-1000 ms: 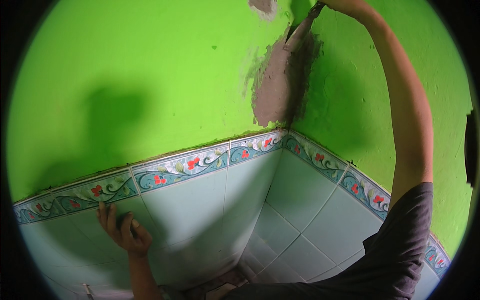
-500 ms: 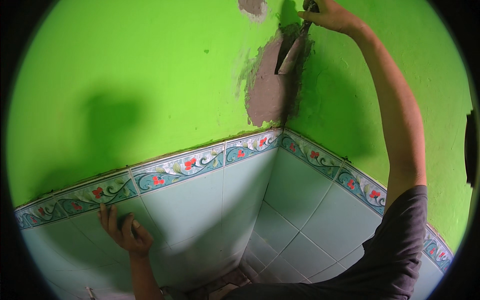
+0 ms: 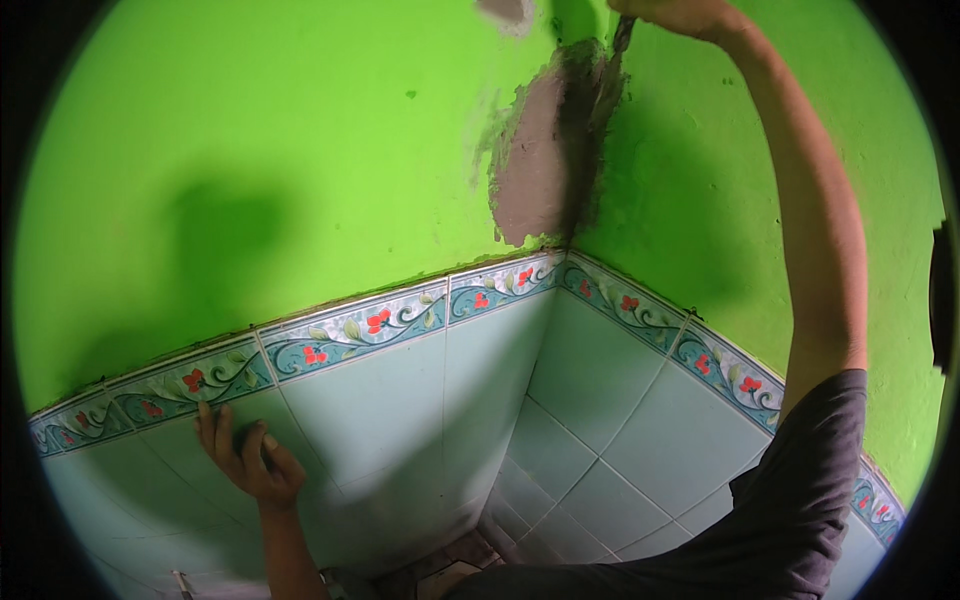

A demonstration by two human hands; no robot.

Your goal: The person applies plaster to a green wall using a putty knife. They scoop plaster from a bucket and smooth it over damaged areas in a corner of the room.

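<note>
My right hand [image 3: 682, 14] is raised at the top edge, closed around the handle of a trowel [image 3: 623, 36]. The trowel points down into the wall corner, its blade turned nearly edge-on and hard to tell from the mortar. Below and left of it spreads a patch of grey-brown mortar [image 3: 530, 185] with ragged edges, smeared over the green wall beside the corner. My left hand [image 3: 252, 458] is open, fingers apart and slightly bent, in front of the left wall's tiles. The fingertips reach the patterned border; whether they touch it I cannot tell.
A floral border [image 3: 345, 343] runs along both green walls above pale blue-green tiles [image 3: 385, 415]. Another grey patch [image 3: 512, 14] lies higher on the left wall. A dark object [image 3: 940, 300] sits at the right rim. Part of the floor [image 3: 462, 552] shows below the corner.
My right hand has moved up and slightly right with the trowel. The blade no longer lies broadside over the mortar but is turned along the corner. My left hand stays almost in place.
</note>
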